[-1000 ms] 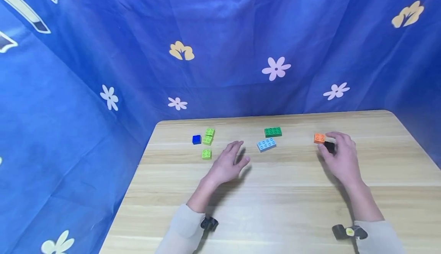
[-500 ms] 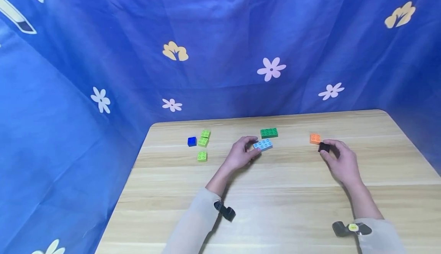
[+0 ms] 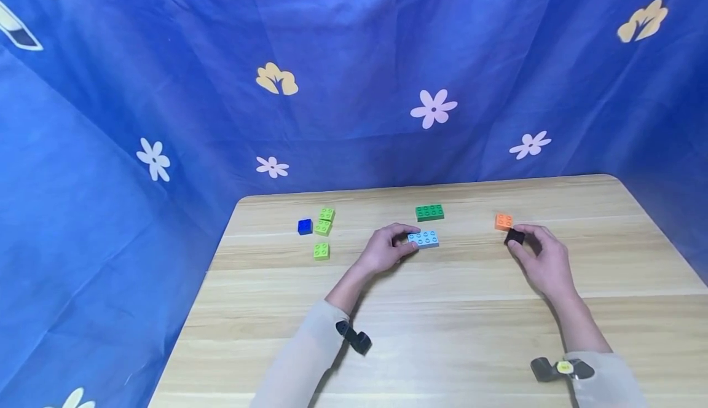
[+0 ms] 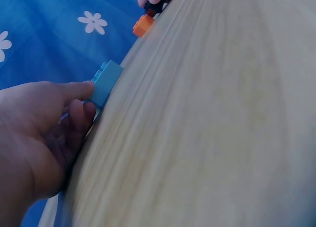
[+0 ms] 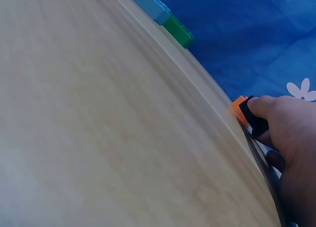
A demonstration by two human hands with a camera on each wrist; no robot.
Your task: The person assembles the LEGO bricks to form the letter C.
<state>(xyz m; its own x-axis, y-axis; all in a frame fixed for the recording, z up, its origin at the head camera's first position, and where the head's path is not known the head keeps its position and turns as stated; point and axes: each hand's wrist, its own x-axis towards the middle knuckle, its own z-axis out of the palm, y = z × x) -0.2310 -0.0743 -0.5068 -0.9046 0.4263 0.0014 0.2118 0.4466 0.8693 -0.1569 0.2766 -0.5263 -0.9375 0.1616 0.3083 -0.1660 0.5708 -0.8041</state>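
My left hand (image 3: 383,251) pinches light-blue brick (image 3: 426,239), left end; my right hand (image 3: 547,264) pinches black brick (image 3: 515,236) beside orange brick (image 3: 503,221).

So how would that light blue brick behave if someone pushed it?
The light blue brick looks like hard plastic, so it is probably stiff and light. Its low, boxy shape suggests sliding rather than rolling or tipping. Its straight sides should suit the pinch of the left hand.
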